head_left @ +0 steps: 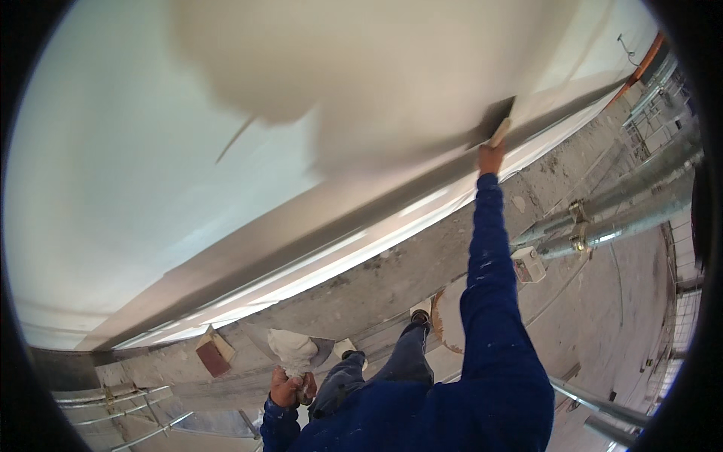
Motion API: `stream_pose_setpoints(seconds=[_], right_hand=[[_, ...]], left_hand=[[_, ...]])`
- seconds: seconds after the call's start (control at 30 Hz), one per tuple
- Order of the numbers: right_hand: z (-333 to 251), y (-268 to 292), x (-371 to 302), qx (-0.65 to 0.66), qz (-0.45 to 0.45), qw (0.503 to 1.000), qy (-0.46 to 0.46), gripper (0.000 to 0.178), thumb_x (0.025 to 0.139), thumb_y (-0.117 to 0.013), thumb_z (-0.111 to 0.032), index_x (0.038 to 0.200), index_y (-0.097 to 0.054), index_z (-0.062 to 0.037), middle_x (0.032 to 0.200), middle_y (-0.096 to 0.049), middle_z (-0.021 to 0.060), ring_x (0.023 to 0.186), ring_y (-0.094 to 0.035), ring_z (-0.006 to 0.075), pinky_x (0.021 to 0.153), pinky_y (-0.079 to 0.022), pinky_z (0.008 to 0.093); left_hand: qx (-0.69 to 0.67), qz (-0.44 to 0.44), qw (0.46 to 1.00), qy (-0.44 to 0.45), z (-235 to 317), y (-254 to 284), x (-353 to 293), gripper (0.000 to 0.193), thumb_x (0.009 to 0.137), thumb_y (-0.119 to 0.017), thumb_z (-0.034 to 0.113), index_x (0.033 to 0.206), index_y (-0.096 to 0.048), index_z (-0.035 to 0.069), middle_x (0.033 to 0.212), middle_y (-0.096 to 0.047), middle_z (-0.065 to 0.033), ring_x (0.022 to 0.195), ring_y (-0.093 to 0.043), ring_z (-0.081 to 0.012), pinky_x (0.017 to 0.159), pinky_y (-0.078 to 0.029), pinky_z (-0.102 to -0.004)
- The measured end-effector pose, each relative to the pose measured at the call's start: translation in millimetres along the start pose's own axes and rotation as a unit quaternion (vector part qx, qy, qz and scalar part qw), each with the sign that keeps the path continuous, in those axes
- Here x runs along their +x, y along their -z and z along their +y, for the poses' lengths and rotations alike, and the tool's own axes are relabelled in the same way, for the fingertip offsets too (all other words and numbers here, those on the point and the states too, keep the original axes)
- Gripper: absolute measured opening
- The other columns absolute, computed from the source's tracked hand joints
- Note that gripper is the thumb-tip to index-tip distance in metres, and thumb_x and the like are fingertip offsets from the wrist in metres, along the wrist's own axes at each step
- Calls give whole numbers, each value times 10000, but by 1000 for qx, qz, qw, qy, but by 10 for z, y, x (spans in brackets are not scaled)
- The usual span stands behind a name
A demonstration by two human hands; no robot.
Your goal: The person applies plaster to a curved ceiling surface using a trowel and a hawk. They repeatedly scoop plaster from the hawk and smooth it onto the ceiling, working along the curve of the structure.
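Note:
My right hand (491,158) is stretched far up on a blue-sleeved arm and grips the pale handle of a flat dark trowel (493,120). The blade lies against a wide white surface (135,166), at the edge of a creamier patch of fresh plaster (376,75). Low down near my body, my left hand (290,389) holds a second flat tool (325,349) that carries a lump of white plaster (292,350). My legs and dark shoes (418,318) show below on a grey concrete floor.
Two shiny metal pipes (633,215) with clamps run along the right. A small white box (529,264) and a round bucket rim (444,320) lie near my feet. A red-brown block (213,354) sits at the left. Metal tubes (128,395) cross the lower left.

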State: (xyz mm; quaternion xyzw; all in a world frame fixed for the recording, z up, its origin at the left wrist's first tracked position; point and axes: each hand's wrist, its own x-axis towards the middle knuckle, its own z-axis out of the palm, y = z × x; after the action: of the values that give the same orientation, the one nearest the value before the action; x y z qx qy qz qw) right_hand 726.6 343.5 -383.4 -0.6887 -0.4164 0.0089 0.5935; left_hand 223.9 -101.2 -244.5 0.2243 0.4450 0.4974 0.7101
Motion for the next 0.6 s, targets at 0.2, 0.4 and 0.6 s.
stream_pose_setpoints(seconds=[0.2, 0.4, 0.6], right_hand=[[-1580, -325, -1842, 29, -66, 997, -14, 792, 612, -502, 87, 1336, -255, -119, 1146, -434, 223, 1096, -415, 385, 917, -348, 408], [-2593, -469, -3207, 84, -91, 991, -45, 792, 607, -526, 90, 1327, -254, -95, 1247, -324, 250, 1146, -332, 418, 963, -293, 431], [-3369, -577, -4304, 100, -108, 988, -46, 811, 612, -506, 140, 1334, -245, -120, 1271, -308, 232, 1171, -311, 402, 964, -299, 433]], left_hand=[[4, 26, 999, -35, 503, 761, -690, 502, 701, -648, 208, 1045, -392, -53, 568, -478, -103, 419, -481, -205, 386, -420, -317], [-2, 70, 994, -87, 659, 1362, -1210, 524, 704, -655, 243, 1033, -388, -65, 552, -477, -105, 411, -491, -214, 374, -426, -330], [28, 77, 989, -120, 694, 1639, -1477, 513, 726, -625, 265, 1039, -366, -48, 504, -443, -82, 369, -469, -204, 341, -413, -314]])
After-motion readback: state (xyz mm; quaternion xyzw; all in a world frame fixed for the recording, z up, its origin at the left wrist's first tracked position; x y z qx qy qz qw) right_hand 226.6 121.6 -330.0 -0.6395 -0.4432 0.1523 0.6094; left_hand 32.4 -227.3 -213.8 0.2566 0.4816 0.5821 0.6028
